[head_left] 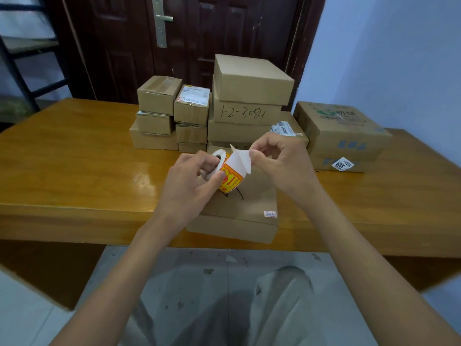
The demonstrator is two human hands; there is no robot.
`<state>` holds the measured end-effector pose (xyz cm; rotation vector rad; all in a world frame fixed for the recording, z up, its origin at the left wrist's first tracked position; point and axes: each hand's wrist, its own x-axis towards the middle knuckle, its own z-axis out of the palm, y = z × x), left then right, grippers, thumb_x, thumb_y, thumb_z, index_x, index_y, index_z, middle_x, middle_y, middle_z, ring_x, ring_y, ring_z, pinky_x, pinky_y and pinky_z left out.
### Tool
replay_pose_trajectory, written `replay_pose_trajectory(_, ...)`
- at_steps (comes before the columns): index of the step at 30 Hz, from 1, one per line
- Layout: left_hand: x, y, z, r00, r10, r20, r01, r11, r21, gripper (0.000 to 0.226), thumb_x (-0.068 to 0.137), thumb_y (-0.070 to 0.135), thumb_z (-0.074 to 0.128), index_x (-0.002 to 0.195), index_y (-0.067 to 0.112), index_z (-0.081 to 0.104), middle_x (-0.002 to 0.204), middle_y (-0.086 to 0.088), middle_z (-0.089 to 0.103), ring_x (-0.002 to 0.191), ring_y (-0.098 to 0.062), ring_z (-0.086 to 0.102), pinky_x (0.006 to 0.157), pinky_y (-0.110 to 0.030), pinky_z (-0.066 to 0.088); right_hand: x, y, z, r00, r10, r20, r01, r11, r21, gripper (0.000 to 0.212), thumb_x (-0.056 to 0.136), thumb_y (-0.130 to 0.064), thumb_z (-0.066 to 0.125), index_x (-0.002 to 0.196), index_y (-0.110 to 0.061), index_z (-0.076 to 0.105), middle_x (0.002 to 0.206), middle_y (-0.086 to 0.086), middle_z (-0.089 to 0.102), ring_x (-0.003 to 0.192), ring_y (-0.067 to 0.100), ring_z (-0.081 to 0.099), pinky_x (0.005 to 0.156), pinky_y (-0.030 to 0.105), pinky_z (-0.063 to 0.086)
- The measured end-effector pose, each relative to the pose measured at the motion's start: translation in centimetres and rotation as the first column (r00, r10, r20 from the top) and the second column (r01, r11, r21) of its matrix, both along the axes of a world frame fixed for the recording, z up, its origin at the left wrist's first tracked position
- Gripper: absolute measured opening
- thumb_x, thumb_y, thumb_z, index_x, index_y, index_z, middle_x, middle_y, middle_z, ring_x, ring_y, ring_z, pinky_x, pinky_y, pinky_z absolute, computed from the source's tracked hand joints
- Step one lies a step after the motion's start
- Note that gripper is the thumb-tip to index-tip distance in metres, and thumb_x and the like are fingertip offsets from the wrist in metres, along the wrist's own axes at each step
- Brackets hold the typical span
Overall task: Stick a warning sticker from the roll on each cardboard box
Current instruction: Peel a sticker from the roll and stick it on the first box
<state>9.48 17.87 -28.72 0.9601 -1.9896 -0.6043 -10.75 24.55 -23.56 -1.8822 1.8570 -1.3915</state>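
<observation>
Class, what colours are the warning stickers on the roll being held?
The stickers on the roll are yellow with red print, seen clearly in the head view.

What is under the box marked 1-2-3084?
The marked box rests on a wider plain box, with another box edge showing below that. The right hand and the peeled backing paper cover the stack's base.

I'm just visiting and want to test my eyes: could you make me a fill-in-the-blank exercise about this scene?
1. The left hand holds the sticker ____.
2. The right hand pinches the white ____ paper.
3. The box with handwriting reads 1-2-____.
4. The flat box nearest the person lies on the ____.

Missing words: roll; backing; 3084; table
</observation>
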Motion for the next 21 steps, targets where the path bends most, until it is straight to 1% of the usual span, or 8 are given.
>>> replay_pose_trajectory(2, -0.2, -0.1, 0.4, 1.0, -0.003, -0.014, 0.003, 1.0, 0.012, 0.043, 0.096, 0.033, 0.072, 0.134, 0.028, 0.052, 0.112, 0.006, 0.072, 0.111, -0.01, 0.065, 0.079, -0.028, 0.059, -0.7, -0.1, 0.5, 0.99, -0.004, 0.14, -0.005, 0.998, 0.07, 0.011, 0.098, -0.018, 0.071, 0.087, -0.019, 0.074, 0.084, -0.003, 0.077, 0.084, 0.019, 0.074, 0.068, 0.03, 0.059)
replay_pose_trajectory(4, -0.5, -0.1, 0.9, 0.999, -0.017, 0.034, 0.019, 0.998, -0.065, 0.053, 0.098, 0.03, 0.069, 0.144, 0.031, 0.042, 0.109, 0.005, 0.075, 0.111, -0.011, 0.064, 0.084, -0.035, 0.057, -1.3, 0.0, 1.0, 0.971, -0.014, 0.239, -0.015, 0.993, 0.121, 0.011, 0.098, -0.017, 0.07, 0.088, -0.016, 0.075, 0.082, 0.003, 0.076, 0.078, 0.026, 0.072, 0.066, 0.035, 0.058)
replay_pose_trajectory(5, -0.5, -0.2, 1.1, 0.997, -0.029, 0.074, 0.038, 0.992, -0.124, 0.053, 0.1, 0.028, 0.066, 0.146, 0.033, 0.041, 0.107, 0.006, 0.074, 0.111, -0.013, 0.063, 0.086, -0.039, 0.054, -1.6, 0.1, 1.3, 0.965, -0.015, 0.263, -0.021, 0.991, 0.134, 0.011, 0.098, -0.016, 0.07, 0.089, -0.013, 0.075, 0.077, 0.005, 0.074, 0.07, 0.023, 0.068, 0.064, 0.034, 0.056)
replay_pose_trajectory(8, -0.9, -0.4, 1.6, 0.985, -0.078, 0.152, 0.108, 0.973, -0.202, 0.048, 0.105, 0.027, 0.055, 0.15, 0.039, 0.044, 0.111, 0.012, 0.068, 0.105, -0.011, 0.056, 0.088, -0.037, 0.043, -2.2, 0.3, 1.8, 0.947, -0.02, 0.321, -0.024, 0.991, 0.133, 0.011, 0.1, -0.013, 0.068, 0.095, -0.004, 0.072, 0.063, 0.005, 0.064, 0.052, 0.014, 0.058, 0.05, 0.025, 0.048)
replay_pose_trajectory(11, -1.5, -1.1, 1.2, 0.984, -0.123, 0.13, 0.148, 0.969, -0.199, 0.052, 0.107, 0.03, 0.052, 0.154, 0.047, 0.036, 0.124, 0.004, 0.073, 0.109, -0.02, 0.066, 0.084, -0.041, 0.054, -2.6, 0.2, 1.8, 0.92, -0.019, 0.391, -0.027, 0.993, 0.112, 0.009, 0.101, -0.012, 0.065, 0.098, -0.004, 0.069, 0.061, 0.007, 0.066, 0.046, 0.02, 0.058, 0.045, 0.026, 0.044)
replay_pose_trajectory(14, -1.8, -1.7, 0.9, 0.987, -0.105, 0.123, 0.126, 0.975, -0.181, 0.063, 0.106, 0.03, 0.056, 0.156, 0.052, 0.024, 0.126, -0.002, 0.074, 0.109, -0.021, 0.07, 0.08, -0.041, 0.06, -2.8, 0.1, 1.5, 0.909, -0.031, 0.416, 0.009, 0.998, 0.055, 0.009, 0.102, -0.013, 0.065, 0.097, -0.007, 0.07, 0.059, 0.008, 0.064, 0.043, 0.022, 0.056, 0.044, 0.027, 0.043)
replay_pose_trajectory(18, -1.8, -2.1, 1.0, 0.985, -0.125, 0.115, 0.149, 0.962, -0.227, 0.035, 0.109, 0.029, 0.045, 0.141, 0.043, 0.042, 0.11, 0.0, 0.076, 0.088, -0.016, 0.069, 0.07, -0.036, 0.056, -2.8, 0.1, 0.8, 0.89, 0.011, 0.456, -0.035, 0.998, 0.045, 0.012, 0.103, -0.013, 0.066, 0.103, -0.002, 0.07, 0.075, 0.011, 0.075, 0.048, 0.022, 0.064, 0.044, 0.027, 0.045)
replay_pose_trajectory(21, -1.5, -2.6, 0.9, 0.992, -0.104, 0.074, 0.119, 0.963, -0.242, 0.03, 0.111, 0.025, 0.043, 0.138, 0.038, 0.042, 0.094, 0.009, 0.068, 0.074, -0.006, 0.067, 0.055, -0.026, 0.054, -2.8, 0.1, 0.1, 0.859, 0.026, 0.512, -0.054, 0.998, 0.041, 0.013, 0.103, -0.011, 0.066, 0.105, 0.001, 0.07, 0.083, 0.013, 0.079, 0.054, 0.022, 0.069, 0.045, 0.026, 0.046)
